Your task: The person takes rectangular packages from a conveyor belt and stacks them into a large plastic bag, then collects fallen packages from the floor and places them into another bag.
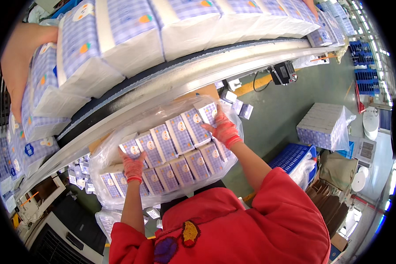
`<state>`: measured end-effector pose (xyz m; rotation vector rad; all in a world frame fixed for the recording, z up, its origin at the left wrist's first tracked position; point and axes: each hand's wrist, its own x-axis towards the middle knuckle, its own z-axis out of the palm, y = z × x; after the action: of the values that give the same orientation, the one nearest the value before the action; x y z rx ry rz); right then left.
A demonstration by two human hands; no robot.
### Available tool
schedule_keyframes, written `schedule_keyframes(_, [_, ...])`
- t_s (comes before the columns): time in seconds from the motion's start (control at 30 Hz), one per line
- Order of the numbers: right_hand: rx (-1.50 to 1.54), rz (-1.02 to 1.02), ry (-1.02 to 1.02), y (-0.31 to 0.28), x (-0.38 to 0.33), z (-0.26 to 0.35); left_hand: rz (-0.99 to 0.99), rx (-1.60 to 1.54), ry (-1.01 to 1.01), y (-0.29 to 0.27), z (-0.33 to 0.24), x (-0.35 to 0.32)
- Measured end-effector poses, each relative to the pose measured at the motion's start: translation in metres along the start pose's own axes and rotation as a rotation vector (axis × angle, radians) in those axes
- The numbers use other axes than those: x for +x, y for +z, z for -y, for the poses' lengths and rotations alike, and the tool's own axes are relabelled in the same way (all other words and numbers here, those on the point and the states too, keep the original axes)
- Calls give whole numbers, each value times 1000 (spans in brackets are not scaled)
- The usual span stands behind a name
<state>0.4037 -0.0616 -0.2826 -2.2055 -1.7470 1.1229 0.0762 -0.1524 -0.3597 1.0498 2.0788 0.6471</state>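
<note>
Now, bag: clear plastic bag (pixel 119 145) nearly full of tissue packs (pixel 180 145); last corner left
Hands: my left hand (pixel 133 166) flat on packs; my right hand (pixel 223 128) pressing the corner pack, fingers spread

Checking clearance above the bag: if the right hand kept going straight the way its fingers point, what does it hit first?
The right hand already rests on the small tissue packs in the clear plastic bag. Going on up and left, it would likely meet the conveyor's metal edge; depth is unclear.

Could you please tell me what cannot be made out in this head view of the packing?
- Left hand palm: pressed onto the packs, hidden.
- Clear bag bottom: behind the red sleeve.
- Conveyor ends: cut off by the fisheye rim.
- Right hand fingertips: hidden among packs.
</note>
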Motion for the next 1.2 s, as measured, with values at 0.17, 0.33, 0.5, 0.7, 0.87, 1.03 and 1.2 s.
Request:
schedule_keyframes(0.17, [-363, 126, 38, -3, -26, -41, 74, 615, 570, -14, -85, -51])
schedule_keyframes(0.33, [-79, 109, -39, -5, -25, -34, 261, 742, 785, 57, -150, -53])
schedule_keyframes(0.5, [-356, 223, -90, -2, -25, -43, 393, 584, 749, 111, -196, -29])
schedule_keyframes(0.7, [-544, -297, -277, -48, -14, -30, 422, 555, 703, 134, -190, -14])
schedule_keyframes(0.87, [-352, 185, 176, -9, 47, -56, 437, 501, 867, 133, -189, -15])
schedule_keyframes(1.03, [85, -392, 44, 0, 43, -52, 464, 442, 904, 135, -186, -13])
schedule_keyframes(1.2, [272, -685, -92, 18, 31, -40, 468, 594, 832, 141, -195, -19])
